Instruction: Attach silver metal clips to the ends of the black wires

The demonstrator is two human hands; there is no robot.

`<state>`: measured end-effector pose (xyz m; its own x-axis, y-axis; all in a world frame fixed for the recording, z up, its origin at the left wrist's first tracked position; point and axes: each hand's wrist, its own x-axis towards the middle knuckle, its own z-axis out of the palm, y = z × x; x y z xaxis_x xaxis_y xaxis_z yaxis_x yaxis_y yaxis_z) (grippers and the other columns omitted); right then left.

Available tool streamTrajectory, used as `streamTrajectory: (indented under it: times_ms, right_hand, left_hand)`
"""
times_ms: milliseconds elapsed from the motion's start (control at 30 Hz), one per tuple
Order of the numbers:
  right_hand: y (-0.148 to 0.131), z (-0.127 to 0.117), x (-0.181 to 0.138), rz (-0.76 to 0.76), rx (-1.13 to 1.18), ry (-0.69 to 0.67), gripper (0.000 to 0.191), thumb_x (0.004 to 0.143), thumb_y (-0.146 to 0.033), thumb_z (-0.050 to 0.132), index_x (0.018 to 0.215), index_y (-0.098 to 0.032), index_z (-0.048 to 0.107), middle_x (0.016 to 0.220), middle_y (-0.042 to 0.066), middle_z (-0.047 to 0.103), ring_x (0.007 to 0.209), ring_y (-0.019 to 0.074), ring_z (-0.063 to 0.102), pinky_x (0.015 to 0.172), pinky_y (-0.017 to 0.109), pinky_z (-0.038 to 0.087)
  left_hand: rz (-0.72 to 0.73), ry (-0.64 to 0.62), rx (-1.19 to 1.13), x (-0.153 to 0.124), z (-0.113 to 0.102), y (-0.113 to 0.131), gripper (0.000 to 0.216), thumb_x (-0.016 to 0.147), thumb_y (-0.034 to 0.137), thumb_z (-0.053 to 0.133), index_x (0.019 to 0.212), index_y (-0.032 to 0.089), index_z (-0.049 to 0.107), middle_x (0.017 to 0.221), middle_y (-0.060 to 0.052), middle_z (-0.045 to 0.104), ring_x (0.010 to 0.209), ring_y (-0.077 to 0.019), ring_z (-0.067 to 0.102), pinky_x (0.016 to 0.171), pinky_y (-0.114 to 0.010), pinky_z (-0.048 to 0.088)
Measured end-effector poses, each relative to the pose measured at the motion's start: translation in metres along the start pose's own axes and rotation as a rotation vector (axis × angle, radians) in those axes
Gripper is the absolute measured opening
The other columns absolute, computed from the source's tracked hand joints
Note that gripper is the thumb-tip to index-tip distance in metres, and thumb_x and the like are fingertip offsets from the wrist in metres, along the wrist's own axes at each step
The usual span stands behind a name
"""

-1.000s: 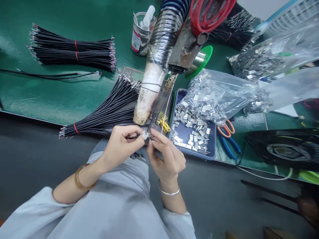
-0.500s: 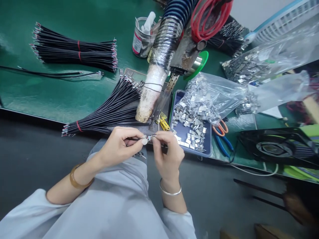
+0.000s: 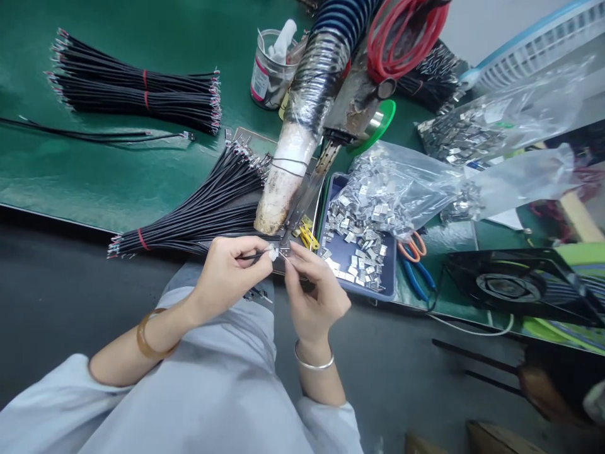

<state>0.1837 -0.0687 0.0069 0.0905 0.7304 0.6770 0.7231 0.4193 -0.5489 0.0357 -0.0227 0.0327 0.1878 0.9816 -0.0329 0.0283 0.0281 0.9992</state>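
My left hand is closed in a pinch on a black cable, with a white covering on a fingertip. A small metal connector shows at the cable's end, between my two hands. My right hand pinches a thin solder wire, its end pointing at the connector. Just above the connector is the tip of a soldering iron, fixed pointing down. Whether the tip touches the connector I cannot tell. Left of the iron, a bundle of black cables fans out, tied with a red band.
A white-ended fume hose hangs beside the iron. To the right sit a blue tray of metal connectors, a plastic bag, pliers and a black fan. Tied cables and a jar lie farther back.
My hands have risen slightly, bringing the connector up to the iron's tip. The right fingers have drawn a little apart from the connector, and the solder wire now runs straighter. The view has shifted slightly.
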Motion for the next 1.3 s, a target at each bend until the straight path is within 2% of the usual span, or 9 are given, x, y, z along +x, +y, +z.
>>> streamTrajectory:
  times_ms: [467,700,800,900,967,1033,1100,1167,1300]
  right_hand:
    - [-0.006,-0.001,0.014,-0.067,-0.053,-0.018,0.018,0.093,-0.011,0.074,0.100,-0.025,0.067,0.108,0.005,0.084,0.090,0.0201,0.083,0.079,0.029,0.070]
    - [-0.003,-0.006,0.008,-0.057,-0.041,-0.063,0.016,0.094,-0.011,0.071,0.101,-0.024,0.066,0.107,0.006,0.084,0.086,0.0196,0.083,0.073,0.027,0.068]
    - [0.002,-0.012,0.004,0.036,0.046,-0.059,0.016,0.096,-0.011,0.067,0.104,-0.024,0.066,0.100,0.005,0.084,0.074,0.0184,0.081,0.061,0.027,0.065]
    - [0.002,-0.023,0.002,-0.017,0.130,0.166,0.009,0.098,-0.016,0.065,0.099,-0.024,0.067,0.066,-0.005,0.069,0.038,0.0112,0.057,0.037,0.026,0.047]
    - [-0.001,-0.032,0.003,-0.086,0.120,0.385,0.007,0.098,-0.021,0.066,0.101,-0.027,0.066,0.055,-0.010,0.051,0.030,0.0082,0.037,0.033,0.027,0.035]
    - [-0.003,-0.044,0.006,-0.025,0.048,0.475,0.012,0.097,-0.023,0.067,0.107,-0.029,0.065,0.059,-0.009,0.048,0.032,0.0090,0.037,0.034,0.029,0.034]
    - [0.003,-0.056,0.012,0.154,-0.068,0.347,0.014,0.095,-0.024,0.069,0.107,-0.027,0.065,0.066,-0.006,0.057,0.039,0.0129,0.053,0.040,0.030,0.042]
    - [0.019,-0.065,0.019,0.332,-0.172,0.067,0.010,0.095,-0.030,0.069,0.101,-0.025,0.064,0.071,-0.003,0.066,0.055,0.0176,0.068,0.053,0.031,0.052]
    - [0.069,-0.068,0.037,0.374,-0.424,-0.086,0.021,0.092,-0.040,0.066,0.081,-0.024,0.056,0.069,0.001,0.066,0.060,0.0198,0.065,0.060,0.033,0.048]
  left_hand:
    - [0.150,0.080,0.128,0.002,0.001,0.010,0.019,0.080,0.017,0.062,0.069,0.013,0.078,0.051,0.005,0.050,0.047,-0.0046,0.026,0.041,-0.017,0.021]
    - [0.101,0.031,0.172,0.000,0.002,0.007,0.020,0.080,0.018,0.060,0.071,0.013,0.078,0.050,0.006,0.048,0.048,-0.0055,0.028,0.043,-0.017,0.023]
    - [0.145,0.004,0.221,-0.002,0.001,0.005,0.019,0.082,0.016,0.060,0.071,0.013,0.076,0.052,0.005,0.052,0.048,-0.0052,0.032,0.044,-0.017,0.025]
    - [0.244,-0.110,0.294,-0.008,-0.005,0.000,0.020,0.085,0.013,0.060,0.071,0.013,0.074,0.056,0.003,0.062,0.049,-0.0055,0.040,0.046,-0.017,0.030]
    - [0.315,-0.216,0.326,-0.013,-0.012,-0.005,0.020,0.088,0.013,0.061,0.073,0.013,0.075,0.058,0.002,0.066,0.049,-0.0060,0.045,0.048,-0.018,0.035]
    - [0.340,-0.267,0.323,-0.018,-0.019,-0.009,0.020,0.090,0.015,0.065,0.072,0.014,0.075,0.059,0.001,0.068,0.049,-0.0074,0.051,0.051,-0.019,0.040]
    - [0.333,-0.254,0.299,-0.021,-0.026,-0.013,0.019,0.091,0.017,0.068,0.074,0.014,0.074,0.062,0.000,0.070,0.053,-0.0096,0.059,0.055,-0.019,0.047]
    - [0.363,-0.182,0.292,-0.019,-0.030,-0.016,0.015,0.092,0.018,0.070,0.078,0.015,0.074,0.069,-0.002,0.073,0.061,-0.0112,0.064,0.060,-0.020,0.051]
    - [0.606,0.009,0.544,0.002,-0.028,-0.023,0.019,0.099,0.014,0.061,0.084,0.016,0.073,0.085,-0.006,0.076,0.078,-0.0161,0.067,0.076,-0.029,0.055]
